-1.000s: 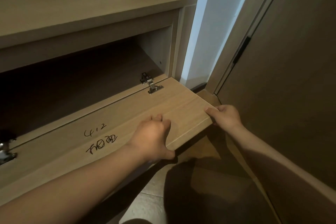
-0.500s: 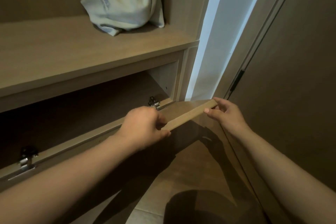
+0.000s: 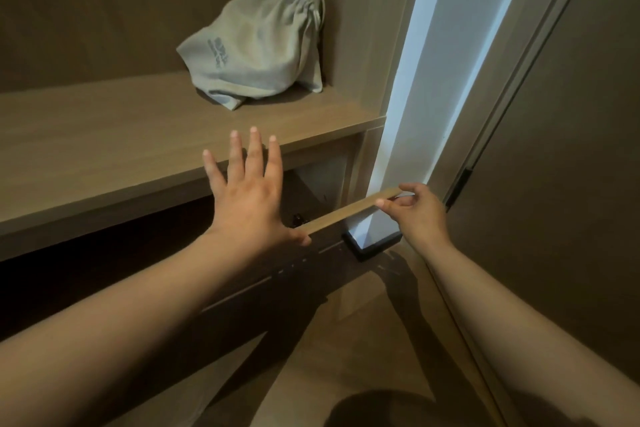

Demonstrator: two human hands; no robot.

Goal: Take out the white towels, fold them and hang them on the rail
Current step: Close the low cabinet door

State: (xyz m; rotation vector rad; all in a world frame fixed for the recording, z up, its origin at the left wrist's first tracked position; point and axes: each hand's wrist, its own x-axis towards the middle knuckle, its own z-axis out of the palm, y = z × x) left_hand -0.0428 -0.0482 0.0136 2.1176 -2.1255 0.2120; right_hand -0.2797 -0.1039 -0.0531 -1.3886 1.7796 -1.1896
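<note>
A wooden flap door (image 3: pixel 349 212) of a low cabinet is swung up, and only its thin top edge shows. My right hand (image 3: pixel 417 213) pinches the right end of that edge between thumb and fingers. My left hand (image 3: pixel 247 196) is spread flat with fingers apart in front of the shelf (image 3: pixel 104 146), its thumb touching the flap's edge. The dark compartment (image 3: pixel 86 270) behind the flap shows no contents. No white towels and no rail are visible.
A pale grey-green drawstring cloth bag (image 3: pixel 263 52) slumps at the back right of the shelf. A white wall strip (image 3: pixel 433 80) and a dark door panel (image 3: pixel 571 166) stand to the right. Wooden floor (image 3: pixel 363 340) lies below.
The flap door has swung up from lying flat to nearly upright. My left hand let go of its edge and opened wide. The view tilted up, bringing the cloth bag fully into sight.
</note>
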